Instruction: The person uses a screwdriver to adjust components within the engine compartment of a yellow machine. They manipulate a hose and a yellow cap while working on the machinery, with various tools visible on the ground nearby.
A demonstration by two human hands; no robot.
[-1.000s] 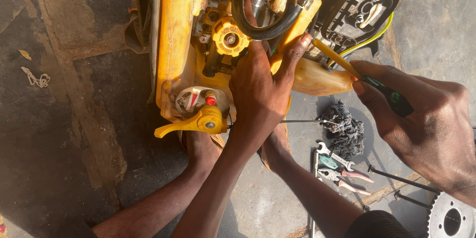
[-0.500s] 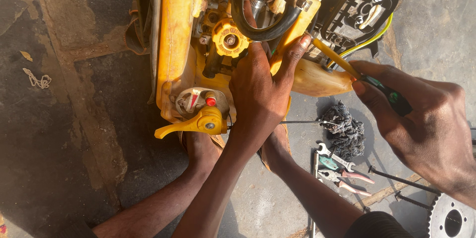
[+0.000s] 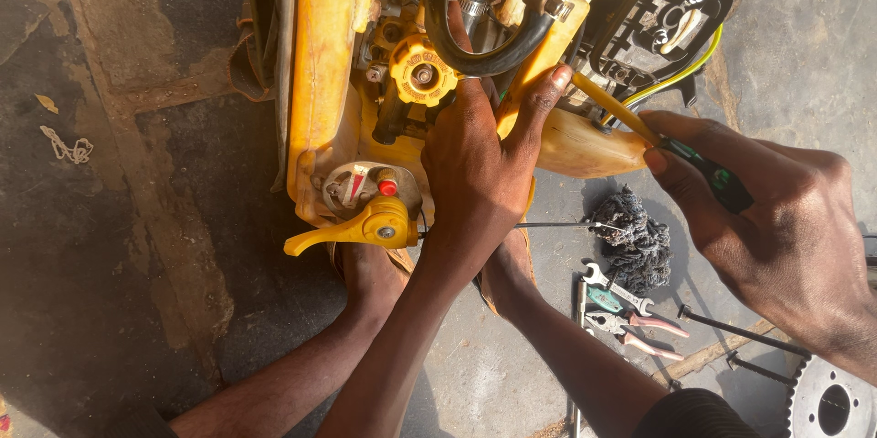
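No visible shift since a second ago: left hand (image 3: 475, 173) still braces yellow machine (image 3: 320, 63), fingers spread; right hand (image 3: 776, 219) closed on screwdriver (image 3: 676, 150), tip at the housing.

Yellow machine (image 3: 320, 63), upright on stone floor (image 3: 110, 246). Left hand (image 3: 475, 173) pressed flat against machine's body, just below yellow ribbed cap (image 3: 422, 71) and black hose (image 3: 475, 59). Right hand (image 3: 776, 219), to machine's right, gripped screwdriver (image 3: 676, 150), shaft angled into machine. Yellow lever (image 3: 352, 230) at machine's lower edge. Dark rag (image 3: 630, 232), pliers (image 3: 635, 333) and sprocket (image 3: 831, 401) lay below and right of machine.
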